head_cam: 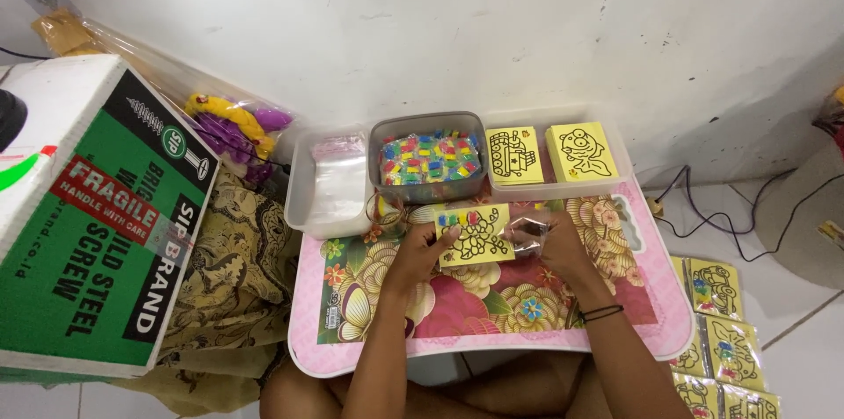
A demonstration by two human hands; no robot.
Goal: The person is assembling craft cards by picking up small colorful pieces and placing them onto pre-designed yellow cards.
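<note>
Both hands pinch a yellow card over the bench.
Left hand (428,246) grips the yellow card's (476,235) left edge; right hand (554,247) pinches the clear sleeve (526,233) at its right end, long axis running left-right.

A home floor workspace: low flowered table (615,313), tiled floor (791,357), patterned cloth (224,278), cardboard box (88,225).

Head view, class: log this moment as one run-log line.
left hand: holds yellow picture card | right hand: holds clear plastic sleeve at card's edge | surface: floral lap table
</note>
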